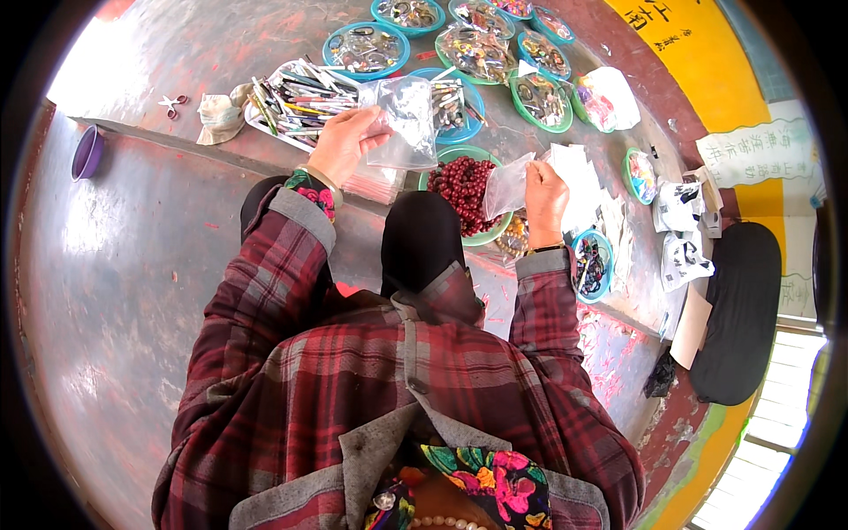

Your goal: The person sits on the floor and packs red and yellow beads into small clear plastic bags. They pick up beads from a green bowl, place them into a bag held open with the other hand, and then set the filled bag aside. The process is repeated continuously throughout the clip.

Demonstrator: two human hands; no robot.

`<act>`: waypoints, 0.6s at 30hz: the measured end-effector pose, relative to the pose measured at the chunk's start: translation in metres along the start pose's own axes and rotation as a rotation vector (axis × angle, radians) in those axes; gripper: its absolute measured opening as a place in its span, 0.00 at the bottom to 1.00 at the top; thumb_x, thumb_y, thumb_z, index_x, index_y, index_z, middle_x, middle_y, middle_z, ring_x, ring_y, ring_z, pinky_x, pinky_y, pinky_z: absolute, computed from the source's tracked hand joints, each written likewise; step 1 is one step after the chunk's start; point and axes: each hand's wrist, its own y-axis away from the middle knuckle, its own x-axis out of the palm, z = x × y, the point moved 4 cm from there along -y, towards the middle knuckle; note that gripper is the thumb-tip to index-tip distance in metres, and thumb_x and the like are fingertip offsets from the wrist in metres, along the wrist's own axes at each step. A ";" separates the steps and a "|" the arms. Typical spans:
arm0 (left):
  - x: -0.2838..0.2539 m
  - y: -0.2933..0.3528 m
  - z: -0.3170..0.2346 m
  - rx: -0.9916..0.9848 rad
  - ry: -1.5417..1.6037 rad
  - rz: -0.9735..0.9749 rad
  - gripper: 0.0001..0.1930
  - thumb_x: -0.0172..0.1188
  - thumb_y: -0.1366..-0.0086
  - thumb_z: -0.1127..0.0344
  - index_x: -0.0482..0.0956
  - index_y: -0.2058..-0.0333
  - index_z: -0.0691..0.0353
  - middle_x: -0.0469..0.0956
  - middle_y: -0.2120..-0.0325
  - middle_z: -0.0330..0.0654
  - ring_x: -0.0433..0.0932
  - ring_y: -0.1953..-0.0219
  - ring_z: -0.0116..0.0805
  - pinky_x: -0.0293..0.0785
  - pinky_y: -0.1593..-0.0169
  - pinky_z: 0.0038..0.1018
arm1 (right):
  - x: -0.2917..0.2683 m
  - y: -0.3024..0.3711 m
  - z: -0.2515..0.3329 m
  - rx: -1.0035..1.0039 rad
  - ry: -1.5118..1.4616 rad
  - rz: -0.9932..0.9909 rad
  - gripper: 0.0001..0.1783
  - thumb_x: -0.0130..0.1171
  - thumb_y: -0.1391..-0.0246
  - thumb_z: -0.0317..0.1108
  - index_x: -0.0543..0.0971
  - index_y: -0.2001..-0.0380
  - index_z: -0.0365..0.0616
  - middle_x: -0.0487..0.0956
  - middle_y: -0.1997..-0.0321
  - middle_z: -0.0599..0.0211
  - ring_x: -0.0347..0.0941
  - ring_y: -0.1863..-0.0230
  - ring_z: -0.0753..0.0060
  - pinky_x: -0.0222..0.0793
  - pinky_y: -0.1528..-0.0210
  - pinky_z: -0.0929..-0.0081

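Observation:
Between the thumb and fingers of my left hand (347,146) is the edge of a clear plastic bag (408,132), which looks flat. My right hand (546,201) pinches a second clear bag (507,189), crumpled and hanging toward the left. Just below and between the two bags, a green basin (481,239) holds a heap of dark red beads (459,187). Part of its rim is hidden by the right bag and my knee. The left bag overlaps the view of a blue basin (468,131) with pens in it.
A white tray (265,119) piled with pens stands left of the basins, near a cloth bundle (221,117) and scissors (173,107). Several basins of small trinkets (364,51) spread behind. White paper sheets (574,177) and a small blue basin (603,287) lie at right. A purple tub (87,155) sits far left.

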 end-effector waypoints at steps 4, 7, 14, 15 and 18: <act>-0.001 0.000 0.000 -0.012 -0.034 0.002 0.10 0.54 0.40 0.67 0.73 0.62 0.67 0.76 0.65 0.43 0.77 0.62 0.36 0.74 0.57 0.30 | -0.005 -0.005 0.008 0.014 -0.073 0.037 0.07 0.57 0.52 0.32 0.78 0.71 0.40 0.75 0.79 0.55 0.72 0.79 0.62 0.66 0.74 0.72; 0.001 0.001 -0.001 0.000 -0.038 -0.002 0.10 0.54 0.39 0.67 0.73 0.62 0.68 0.76 0.65 0.43 0.77 0.62 0.36 0.74 0.57 0.29 | -0.006 -0.009 0.011 0.053 -0.159 0.121 0.07 0.57 0.51 0.30 0.78 0.69 0.39 0.76 0.79 0.61 0.70 0.78 0.74 0.65 0.73 0.77; 0.001 -0.001 0.002 0.020 -0.067 0.012 0.12 0.53 0.38 0.66 0.73 0.60 0.69 0.75 0.64 0.43 0.77 0.62 0.35 0.74 0.56 0.28 | -0.007 -0.023 0.072 -0.038 -0.510 0.522 0.10 0.54 0.48 0.26 0.77 0.62 0.39 0.78 0.69 0.73 0.68 0.67 0.85 0.64 0.63 0.85; 0.002 -0.001 0.003 0.016 -0.080 0.016 0.12 0.53 0.38 0.66 0.73 0.60 0.69 0.76 0.64 0.43 0.77 0.62 0.34 0.74 0.56 0.28 | -0.006 -0.024 0.088 -0.062 -0.526 0.564 0.10 0.54 0.48 0.26 0.77 0.62 0.39 0.78 0.68 0.72 0.68 0.67 0.85 0.64 0.63 0.84; 0.009 0.000 0.003 0.008 -0.138 0.010 0.13 0.52 0.38 0.65 0.73 0.59 0.69 0.76 0.65 0.43 0.77 0.62 0.33 0.73 0.55 0.26 | -0.006 -0.031 0.137 -0.176 -0.511 0.723 0.10 0.53 0.48 0.28 0.78 0.62 0.41 0.79 0.67 0.68 0.71 0.67 0.78 0.65 0.63 0.81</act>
